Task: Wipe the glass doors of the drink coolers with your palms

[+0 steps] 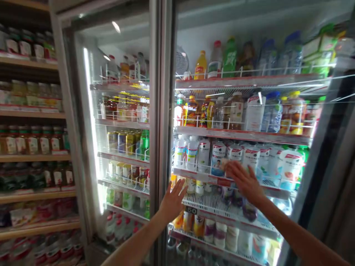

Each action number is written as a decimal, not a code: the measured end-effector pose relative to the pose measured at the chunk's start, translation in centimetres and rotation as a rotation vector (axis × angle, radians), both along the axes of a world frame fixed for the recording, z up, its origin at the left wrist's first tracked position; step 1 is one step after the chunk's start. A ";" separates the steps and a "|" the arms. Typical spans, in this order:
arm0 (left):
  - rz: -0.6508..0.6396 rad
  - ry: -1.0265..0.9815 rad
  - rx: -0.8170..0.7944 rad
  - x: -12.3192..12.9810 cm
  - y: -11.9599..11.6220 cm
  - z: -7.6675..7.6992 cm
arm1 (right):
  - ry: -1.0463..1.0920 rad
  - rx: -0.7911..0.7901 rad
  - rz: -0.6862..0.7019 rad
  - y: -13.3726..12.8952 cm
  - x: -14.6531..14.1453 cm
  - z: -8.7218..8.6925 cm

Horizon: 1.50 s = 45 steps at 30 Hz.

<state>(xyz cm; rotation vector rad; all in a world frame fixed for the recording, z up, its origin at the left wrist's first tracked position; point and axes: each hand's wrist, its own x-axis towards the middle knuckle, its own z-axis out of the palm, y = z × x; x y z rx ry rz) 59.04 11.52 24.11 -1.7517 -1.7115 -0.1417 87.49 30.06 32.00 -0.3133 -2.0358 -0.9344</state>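
Observation:
My left hand (174, 200) reaches up with its fingers spread, at the left side of the right-hand glass door, near the metal door frame (161, 111). My right hand (245, 181) is stretched out flat, palm toward the glass, in front of the shelf of white pouches (251, 157). At its fingertips is a pale blurred patch that I cannot make out; it may be a reflection. Behind the right hand stand a blue-and-white bottle (217, 159) and dark purple bottles (249, 210). Whether either hand touches the glass cannot be told.
The tall drinks cooler (163, 55) holds several wire shelves of bottles, cans and pouches behind two glass doors. A price tag (191, 210) reads 50. On the left, wooden shelves (30, 158) carry rows of jars and packets. The cooler's dark right edge (318, 166) stands at the right.

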 end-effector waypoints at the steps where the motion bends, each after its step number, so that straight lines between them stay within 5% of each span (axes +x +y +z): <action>1: 0.010 0.001 0.024 -0.1 0.2 0.5 | 0.126 -0.005 -0.029 0.3 -0.7 2.6; 3: 0.016 -0.001 0.075 -0.2 0.7 1.6 | 0.340 -0.011 -0.075 0.3 -2.3 6.3; 5: -0.001 -0.002 0.111 -0.3 0.9 2.5 | 0.375 -0.017 -0.092 -0.3 -4.1 6.7; 11: -0.042 -0.017 0.103 -2.8 -0.5 3.7 | -0.268 0.036 0.037 -3.8 -8.6 -2.4; 14: -0.033 -0.042 0.104 -4.1 -0.9 3.7 | -0.248 -0.023 -0.005 -4.6 -10.4 -0.7; 18: -0.069 -0.046 0.112 -4.7 -0.7 2.9 | 0.089 -0.120 -0.129 -4.8 -13.7 2.7; 23: -0.147 -0.057 0.091 -5.4 -2.2 1.5 | -0.276 -0.023 0.064 -6.5 -14.9 -3.5; 25: -0.145 -0.063 0.054 -6.0 -2.9 1.2 | -0.391 0.002 0.124 -7.1 -14.1 -4.2; 27: -0.136 -0.070 0.010 -6.6 -3.3 1.0 | -0.397 -0.007 0.164 -6.8 -13.6 -2.1; 30: -0.153 -0.108 0.007 -6.7 -3.2 0.4 | -0.030 -0.135 0.046 -5.8 -14.2 2.8; 32: -0.164 -0.153 0.015 -6.3 -3.1 0.0 | 0.117 -0.197 -0.021 -5.8 -14.9 3.8; 34: -0.160 -0.186 0.003 -5.7 -3.4 -0.3 | 0.048 -0.194 -0.005 -6.4 -14.9 1.7; 37: -0.137 -0.205 -0.009 -4.8 -4.0 -0.3 | -0.297 -0.116 0.106 -7.1 -13.0 -3.7; 39: -0.115 -0.218 -0.013 -4.2 -4.3 0.0 | -0.473 -0.075 0.146 -6.7 -10.7 -5.3; 42: -0.062 -0.246 -0.013 -2.8 -4.2 0.8 | -0.397 -0.068 0.068 -5.0 -6.7 -1.8; 45: 0.004 -0.280 -0.003 -0.9 -3.6 1.6 | 0.023 -0.133 -0.059 -3.3 -3.7 3.5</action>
